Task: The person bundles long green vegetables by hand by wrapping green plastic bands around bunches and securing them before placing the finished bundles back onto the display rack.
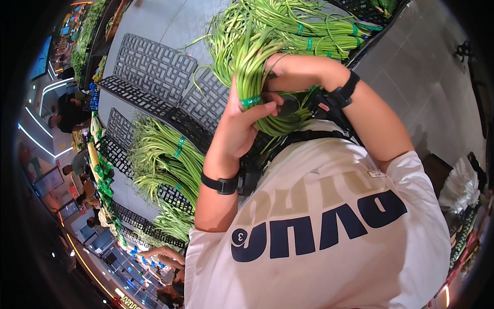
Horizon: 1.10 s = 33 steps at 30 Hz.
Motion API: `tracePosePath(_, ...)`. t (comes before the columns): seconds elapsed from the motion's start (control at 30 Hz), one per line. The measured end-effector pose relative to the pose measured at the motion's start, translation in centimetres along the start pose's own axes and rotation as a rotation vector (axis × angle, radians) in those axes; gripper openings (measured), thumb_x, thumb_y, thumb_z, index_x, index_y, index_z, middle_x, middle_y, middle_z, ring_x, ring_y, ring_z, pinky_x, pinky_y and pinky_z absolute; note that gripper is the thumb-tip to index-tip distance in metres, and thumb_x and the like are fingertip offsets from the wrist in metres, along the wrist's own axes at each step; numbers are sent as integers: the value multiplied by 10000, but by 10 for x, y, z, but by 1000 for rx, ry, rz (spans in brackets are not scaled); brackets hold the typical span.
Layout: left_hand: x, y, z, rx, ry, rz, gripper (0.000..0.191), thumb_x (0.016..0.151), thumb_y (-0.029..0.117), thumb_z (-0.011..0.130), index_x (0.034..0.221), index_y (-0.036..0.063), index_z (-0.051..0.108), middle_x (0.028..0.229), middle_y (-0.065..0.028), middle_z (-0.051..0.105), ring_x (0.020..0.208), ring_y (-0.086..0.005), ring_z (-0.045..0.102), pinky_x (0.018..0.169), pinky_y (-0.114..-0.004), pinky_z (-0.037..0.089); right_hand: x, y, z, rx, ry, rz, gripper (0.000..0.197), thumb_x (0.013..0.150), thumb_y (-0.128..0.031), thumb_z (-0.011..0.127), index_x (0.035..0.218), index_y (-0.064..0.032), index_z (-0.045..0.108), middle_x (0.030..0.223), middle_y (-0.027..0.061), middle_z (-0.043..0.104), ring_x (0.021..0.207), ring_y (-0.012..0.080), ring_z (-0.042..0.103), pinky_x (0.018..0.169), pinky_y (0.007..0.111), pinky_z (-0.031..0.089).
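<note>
A bundle of long green stems, apparently garlic scapes (251, 81), is upright in front of my chest, with a green band round it. My left hand (241, 121) grips it near the band, the thumb across the front. My right hand (287, 71) is bent in against the bundle's right side, higher up; its fingertips are partly hidden by stems, so its grip is unclear. Behind lie more banded bundles of green stems (320, 42) on the display. Another banded bundle (177, 154) lies on the left, beyond my left forearm.
Black plastic lattice racks (154, 61) stand on the grey display surface (162, 19). Leafy greens (175, 224) and wrapped corn (93, 156) lie farther left. Another person's arm (166, 253) reaches in at the lower left. Grey floor tiles (409, 69) are on the right.
</note>
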<state>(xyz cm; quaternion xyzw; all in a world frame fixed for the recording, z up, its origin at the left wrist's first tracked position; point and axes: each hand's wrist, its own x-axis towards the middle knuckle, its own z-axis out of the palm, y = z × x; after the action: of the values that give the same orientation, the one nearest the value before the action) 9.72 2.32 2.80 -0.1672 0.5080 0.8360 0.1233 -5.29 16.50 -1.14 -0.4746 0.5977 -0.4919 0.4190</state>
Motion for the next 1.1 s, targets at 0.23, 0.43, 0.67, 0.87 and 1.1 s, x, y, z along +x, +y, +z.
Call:
tracePosePath(0.23,0,-3,5,-19,25,-35,746,834,-150,583,1507,86,365,1239,-134,587,1023,-216,634,842,-324,516,10,-4,-14,-82,-210,98,197,913,-160,592,960,-58,754,765,48,718,747,170,654,745,324,507)
tracePosePath(0.43,2,-11,-7,-92,21,19,682,832,-122,598,1462,70,422,1269,-133,591,1039,-231,622,870,-344,521,21,7,-16,-169,-165,175,276,883,-302,664,951,-50,754,786,53,700,729,179,619,744,327,494)
tracePosePath(0.67,6,-18,-13,-200,-28,99,512,934,-52,579,1419,41,444,1267,-127,599,1058,-249,641,920,-414,560,27,-7,-11,2,-100,192,233,869,-187,671,989,6,721,770,91,703,654,186,636,645,329,520)
tracePosePath(0.87,3,-23,-30,-343,55,42,534,912,-81,650,1381,86,456,1152,-93,647,1026,-217,686,876,-373,581,41,3,-4,-100,32,307,410,800,-111,691,1183,30,658,983,178,737,838,239,703,771,363,554)
tracePosePath(1.1,5,-20,-36,-343,59,62,572,890,-82,666,1392,104,466,1140,-64,637,963,-199,672,837,-345,571,38,-30,24,-511,379,375,196,740,-128,722,891,-4,706,782,127,735,764,263,723,728,371,552)
